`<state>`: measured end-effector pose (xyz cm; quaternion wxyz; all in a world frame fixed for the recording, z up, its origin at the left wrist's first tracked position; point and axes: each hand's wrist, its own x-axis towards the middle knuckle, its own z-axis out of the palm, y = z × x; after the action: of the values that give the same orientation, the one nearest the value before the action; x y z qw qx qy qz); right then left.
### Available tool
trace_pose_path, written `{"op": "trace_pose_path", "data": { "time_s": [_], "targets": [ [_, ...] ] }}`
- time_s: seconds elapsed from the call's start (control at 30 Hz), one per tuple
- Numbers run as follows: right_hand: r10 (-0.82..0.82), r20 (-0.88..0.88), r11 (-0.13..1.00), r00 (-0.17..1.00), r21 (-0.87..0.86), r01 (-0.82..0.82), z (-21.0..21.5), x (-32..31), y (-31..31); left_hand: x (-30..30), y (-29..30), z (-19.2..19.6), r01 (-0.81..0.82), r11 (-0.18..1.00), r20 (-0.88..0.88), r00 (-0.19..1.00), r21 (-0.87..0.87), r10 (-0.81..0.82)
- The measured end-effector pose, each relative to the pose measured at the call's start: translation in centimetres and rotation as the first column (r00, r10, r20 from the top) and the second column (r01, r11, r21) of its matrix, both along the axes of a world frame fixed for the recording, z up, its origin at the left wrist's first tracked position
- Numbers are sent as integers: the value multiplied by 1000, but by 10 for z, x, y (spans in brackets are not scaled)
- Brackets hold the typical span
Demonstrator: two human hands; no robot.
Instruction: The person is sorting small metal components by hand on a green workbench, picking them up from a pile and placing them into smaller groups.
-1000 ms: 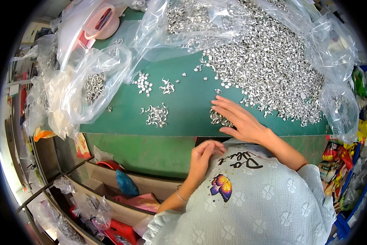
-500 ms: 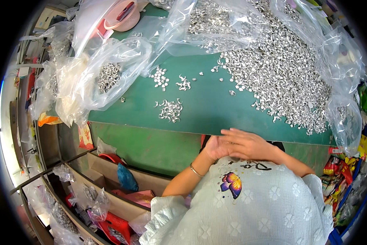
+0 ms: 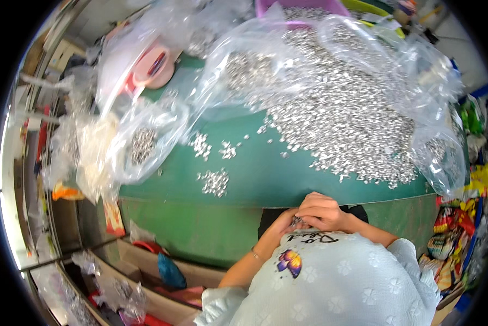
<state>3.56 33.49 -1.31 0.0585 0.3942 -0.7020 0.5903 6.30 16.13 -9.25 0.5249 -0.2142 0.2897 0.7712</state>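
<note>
My right hand (image 3: 322, 210) and my left hand (image 3: 282, 224) are cupped together just below the near edge of the green table (image 3: 265, 174), close to my chest. Small silver metal pieces (image 3: 298, 221) show between the fingers of both hands. A large heap of the same silver pieces (image 3: 341, 119) covers the far right of the table on clear plastic. Three small piles lie on the bare green top: one near the front (image 3: 216, 182) and two further back (image 3: 201, 145), (image 3: 227, 150).
Clear plastic bags (image 3: 138, 144) with more silver pieces crowd the table's left side, beside a pink round object (image 3: 157, 65). Open cardboard boxes (image 3: 141, 261) with bags sit on the floor at lower left. Colourful packets (image 3: 461, 228) pile up at the right.
My right hand came back from the heap on the table to meet my left hand at the table's edge. Both now cup silver pieces together near my chest.
</note>
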Motion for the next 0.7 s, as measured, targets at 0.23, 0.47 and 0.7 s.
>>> {"op": "trace_pose_path", "data": {
  "time_s": [0.23,0.47,0.7],
  "targets": [
    [-387,236,919,891,15,395,11,5,35,20,-44,28,-230,973,66,971,1,230],
    [-543,333,829,771,66,556,13,3,54,-35,-1,117,-403,909,129,912,111,389],
    [-526,342,839,779,55,542,14,-1,67,-199,104,166,-536,799,94,841,271,533]
  ]
}}
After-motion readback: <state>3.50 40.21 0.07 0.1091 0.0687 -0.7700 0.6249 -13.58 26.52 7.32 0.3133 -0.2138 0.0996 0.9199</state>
